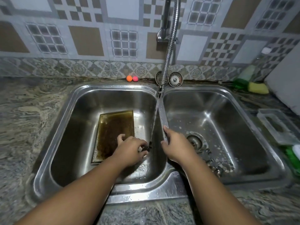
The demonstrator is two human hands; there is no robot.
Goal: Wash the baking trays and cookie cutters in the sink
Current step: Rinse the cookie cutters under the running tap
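Your baking tray (113, 135): brown-stained, golden at the rim. The sink (113, 90): plain silver steel. The surface (24, 119): grey-beige marbled swirls. The wall tiles (86, 39) before you: grey, tan and white checks and grids. An orange ball (129, 78), a pink ball (135, 78). The sponge (258, 88): yellow.

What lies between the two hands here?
In the head view, the tap's water stream falls between the left hand, gripping a cookie cutter, and the right hand.

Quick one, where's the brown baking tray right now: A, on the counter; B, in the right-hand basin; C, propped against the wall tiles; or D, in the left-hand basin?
D: the baking tray lies in the left basin, its near corner under the left hand, which grips a small dark cookie cutter; the right basin holds no tray.
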